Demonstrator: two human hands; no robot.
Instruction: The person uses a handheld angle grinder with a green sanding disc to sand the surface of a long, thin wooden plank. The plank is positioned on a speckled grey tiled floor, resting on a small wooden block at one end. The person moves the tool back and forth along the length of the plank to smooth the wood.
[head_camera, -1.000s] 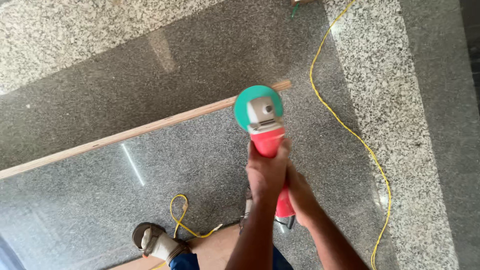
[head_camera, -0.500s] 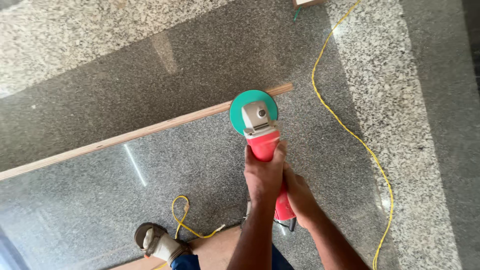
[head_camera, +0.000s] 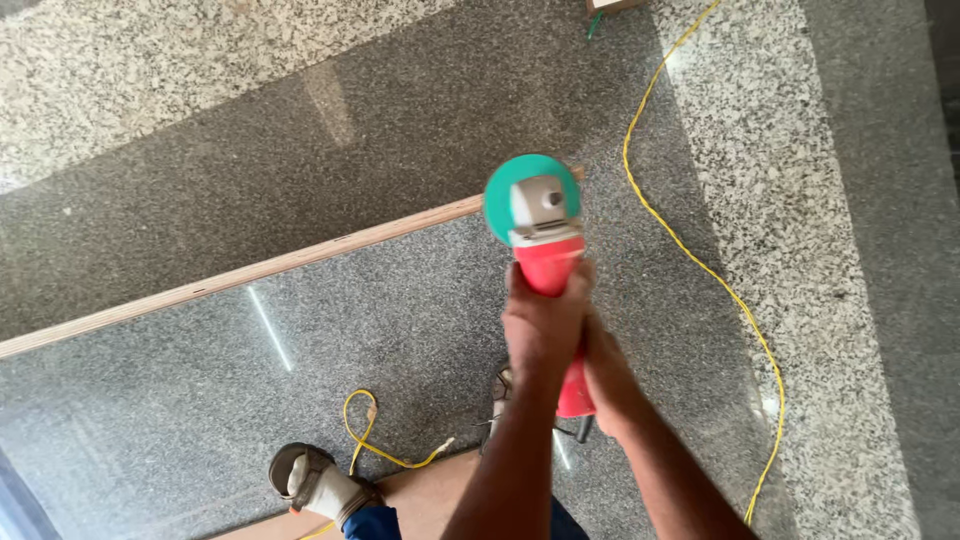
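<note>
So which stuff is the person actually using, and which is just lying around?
In use:
- red grinder with green disc, gripped by left hand and right hand
- granite slab
- wooden strip beside the disc

Lying about:
- yellow cord
- wood piece at the top edge

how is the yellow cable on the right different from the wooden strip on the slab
The yellow cable is thin and bends in loose curves down the right side; the wooden strip is flat, pale and dead straight, slanting across the dark granite slab. The cable lies apart from the red grinder, while the strip's right end reaches the grinder's green disc. Both lie on stone.
</note>
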